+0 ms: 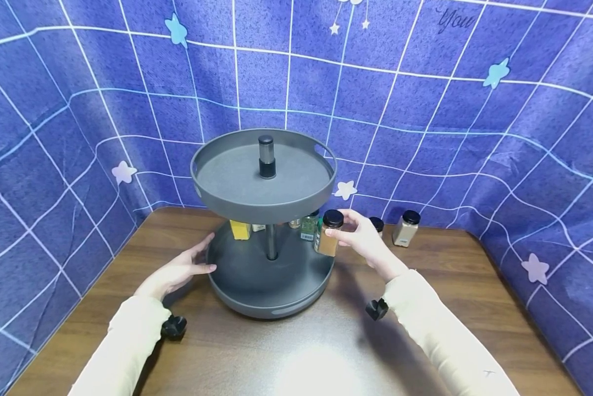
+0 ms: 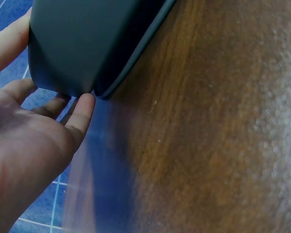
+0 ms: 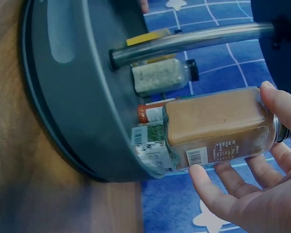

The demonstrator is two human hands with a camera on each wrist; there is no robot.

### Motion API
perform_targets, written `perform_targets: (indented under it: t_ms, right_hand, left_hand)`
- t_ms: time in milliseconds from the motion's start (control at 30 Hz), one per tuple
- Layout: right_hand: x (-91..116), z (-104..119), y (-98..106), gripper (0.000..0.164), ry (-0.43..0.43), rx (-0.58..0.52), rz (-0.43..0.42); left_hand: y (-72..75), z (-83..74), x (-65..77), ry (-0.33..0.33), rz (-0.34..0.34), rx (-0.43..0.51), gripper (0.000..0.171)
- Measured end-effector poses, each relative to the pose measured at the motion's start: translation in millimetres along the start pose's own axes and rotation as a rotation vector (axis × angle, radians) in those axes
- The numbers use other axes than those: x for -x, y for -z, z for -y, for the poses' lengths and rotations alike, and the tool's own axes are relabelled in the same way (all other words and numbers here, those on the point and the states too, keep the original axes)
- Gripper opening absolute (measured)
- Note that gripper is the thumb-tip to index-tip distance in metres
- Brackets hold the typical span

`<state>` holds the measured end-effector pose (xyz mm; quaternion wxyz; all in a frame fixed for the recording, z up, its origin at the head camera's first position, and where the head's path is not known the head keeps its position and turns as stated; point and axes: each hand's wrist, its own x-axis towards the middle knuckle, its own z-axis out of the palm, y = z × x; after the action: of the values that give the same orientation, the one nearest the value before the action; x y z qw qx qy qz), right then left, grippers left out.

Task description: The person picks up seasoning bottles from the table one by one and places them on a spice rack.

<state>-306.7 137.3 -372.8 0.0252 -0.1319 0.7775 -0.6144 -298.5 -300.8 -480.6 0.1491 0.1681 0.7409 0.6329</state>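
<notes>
A grey two-tier turntable (image 1: 256, 283) stands on the table. My left hand (image 1: 177, 269) grips the left side of its lower tier, thumb over the rim and fingers against the outer wall (image 2: 72, 53). A spice jar (image 3: 218, 121) of tan powder with a black lid is in my right hand (image 1: 362, 239), held between thumb and fingers at the lower tier's right side. Whether its base touches the tray cannot be told. On that tier, a yellow box (image 1: 240, 230), a green herb jar (image 1: 308, 226), a pale-filled jar (image 3: 160, 77) and a red-ended container (image 3: 150, 114) stand toward the back.
Right of the turntable, a jar of whitish powder (image 1: 406, 229) stands on the wooden table (image 1: 449, 286), with another black-lidded jar (image 1: 377, 224) partly behind my right hand. The upper tier (image 1: 227, 176) overhangs the lower one, joined by a metal post (image 1: 272, 242). Blue curtain (image 1: 425, 165) surrounds the back and sides.
</notes>
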Motion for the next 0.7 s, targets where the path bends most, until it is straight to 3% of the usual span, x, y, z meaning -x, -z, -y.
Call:
perform_targets:
  t_ms: [700]
  right_hand:
    - [-1,-25,-16,0.047,-0.01,-0.009,0.001]
  left_hand:
    - [0.4,-2.8,2.4,0.008,-0.001,-0.008,0.089]
